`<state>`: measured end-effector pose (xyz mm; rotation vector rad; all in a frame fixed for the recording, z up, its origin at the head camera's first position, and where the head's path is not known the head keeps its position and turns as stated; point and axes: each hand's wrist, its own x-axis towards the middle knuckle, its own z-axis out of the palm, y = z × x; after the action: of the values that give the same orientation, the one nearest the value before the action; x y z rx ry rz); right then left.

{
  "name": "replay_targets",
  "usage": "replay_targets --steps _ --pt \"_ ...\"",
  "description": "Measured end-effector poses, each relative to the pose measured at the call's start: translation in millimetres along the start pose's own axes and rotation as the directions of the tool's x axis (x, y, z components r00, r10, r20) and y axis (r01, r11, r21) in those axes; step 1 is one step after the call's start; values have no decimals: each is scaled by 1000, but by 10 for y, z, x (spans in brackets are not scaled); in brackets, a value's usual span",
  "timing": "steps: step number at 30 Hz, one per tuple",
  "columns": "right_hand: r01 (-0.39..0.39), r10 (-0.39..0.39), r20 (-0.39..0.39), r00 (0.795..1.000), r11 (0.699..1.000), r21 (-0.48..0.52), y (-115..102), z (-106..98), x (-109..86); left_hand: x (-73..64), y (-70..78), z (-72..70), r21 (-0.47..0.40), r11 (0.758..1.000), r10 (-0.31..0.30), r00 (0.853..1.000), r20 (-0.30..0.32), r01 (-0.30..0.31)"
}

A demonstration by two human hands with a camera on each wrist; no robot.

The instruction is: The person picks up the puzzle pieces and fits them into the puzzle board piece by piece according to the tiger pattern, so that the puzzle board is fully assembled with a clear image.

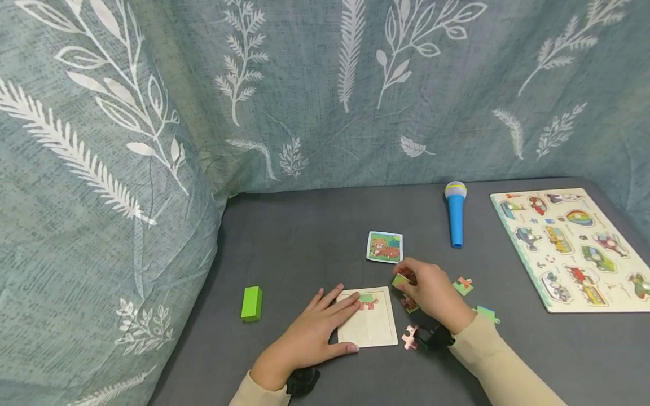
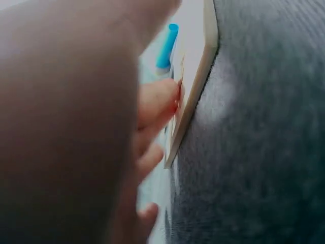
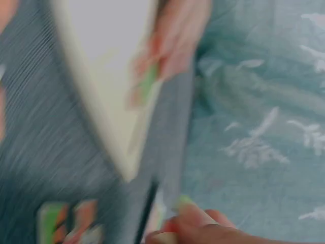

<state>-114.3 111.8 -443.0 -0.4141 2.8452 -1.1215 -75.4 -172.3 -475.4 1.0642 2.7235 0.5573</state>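
Observation:
My left hand (image 1: 322, 332) lies spread on a square wooden puzzle tray (image 1: 376, 332), its thumb along the near edge. Its fingertips touch a green and pink puzzle piece (image 1: 372, 301) set near the tray's upper edge. Just right of the tray, my right hand (image 1: 434, 290) pinches a green puzzle piece (image 1: 400, 280) between thumb and fingers. Under that hand lies a dark-patterned piece (image 1: 409, 305), partly hidden, and a pink piece (image 1: 410, 337) is by the wrist. The right wrist view is blurred and shows the right fingers (image 3: 195, 221) low in the picture.
Loose puzzle pieces lie right of the right hand, one green and orange (image 1: 463, 286), one green-blue (image 1: 487, 313). Behind the tray is a tiger picture card (image 1: 385, 247). A blue toy microphone (image 1: 456, 217), a large picture board (image 1: 569, 248) and a green block (image 1: 251, 303) stand farther out.

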Motion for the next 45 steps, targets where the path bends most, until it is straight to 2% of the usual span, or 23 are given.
replay_targets --steps 3,6,9,12,15,20,22,25,27,29,32,35,38,40,43,45 --pt "-22 18 61 998 997 69 -106 -1 -79 9 62 -16 71 996 53 998 -36 -50" --pt "-8 -5 102 995 993 122 -197 8 -171 23 129 -27 128 987 112 990 -81 -101" --pt "21 -37 84 996 983 183 -237 16 -229 39 183 -29 133 977 179 978 -105 -165" --pt "32 -47 54 997 969 244 -244 11 -248 38 211 -38 101 974 213 971 -109 -202" --pt "25 -40 50 998 964 264 -234 7 -249 14 227 -46 122 970 224 968 -108 -211" --pt "4 -23 69 997 965 264 -219 12 -251 10 242 -24 246 950 233 961 -147 -193" --pt "10 -31 78 996 966 259 -228 25 -262 13 233 -15 267 948 224 961 -163 -176" --pt "16 -40 110 993 978 209 -270 84 -286 16 200 -8 237 964 166 971 -170 -123" --pt "30 -47 128 991 991 130 -309 164 -307 13 172 -11 167 985 80 982 -168 -52" --pt "65 -66 130 989 998 10 -358 273 -317 -6 142 -23 91 995 -32 986 -163 47" --pt "146 -131 91 987 970 -192 -399 444 -328 -29 108 -40 7 988 -154 977 -145 157" --pt "199 -193 49 980 933 -299 -402 577 -325 -62 93 -41 2 983 -182 976 -124 183" --pt "236 -227 64 972 935 -265 -379 614 -306 -105 87 -32 25 983 -176 977 -121 180" --pt "260 -239 135 962 950 -172 -341 564 -282 -126 88 -34 38 983 -171 978 -119 177" --pt "305 -283 277 918 951 -40 -263 417 -230 -112 84 -41 46 984 -168 980 -110 173" --pt "319 -302 353 886 948 9 -235 325 -198 -90 80 -47 44 984 -167 980 -105 172"
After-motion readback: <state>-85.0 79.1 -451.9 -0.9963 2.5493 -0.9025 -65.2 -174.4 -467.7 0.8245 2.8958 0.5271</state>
